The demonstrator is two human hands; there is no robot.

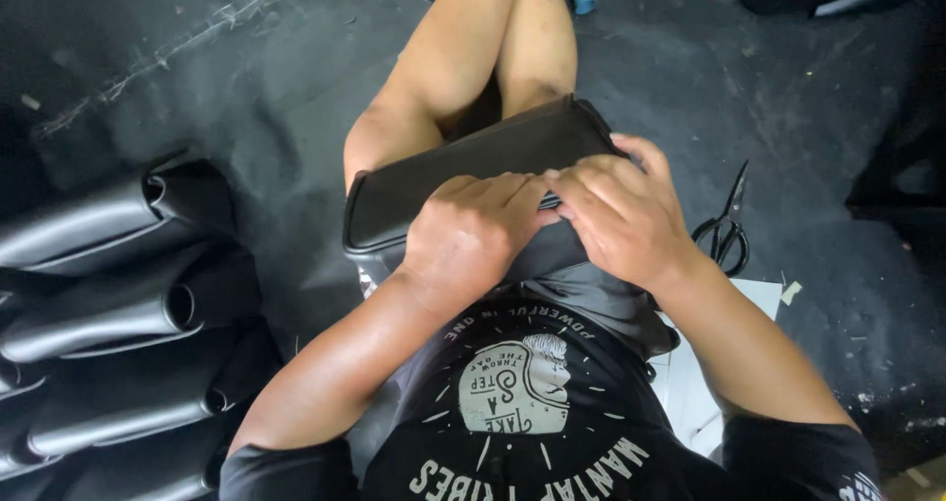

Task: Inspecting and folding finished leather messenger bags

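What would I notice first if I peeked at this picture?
Right in the middle, the left hand and right hand press on a flat black cover across the person's lap. Rolled black sheets pile up at the left, and black scissors lie on the floor at the right.

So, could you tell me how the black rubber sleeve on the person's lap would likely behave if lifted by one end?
The black rubber sleeve would probably sag, since it lies flattened under the left hand and right hand. Its smooth sheen suggests a grippy rather than slippery surface. Flattened, it seems unlikely to roll, unlike the rounder rolled tubes stacked beside it.
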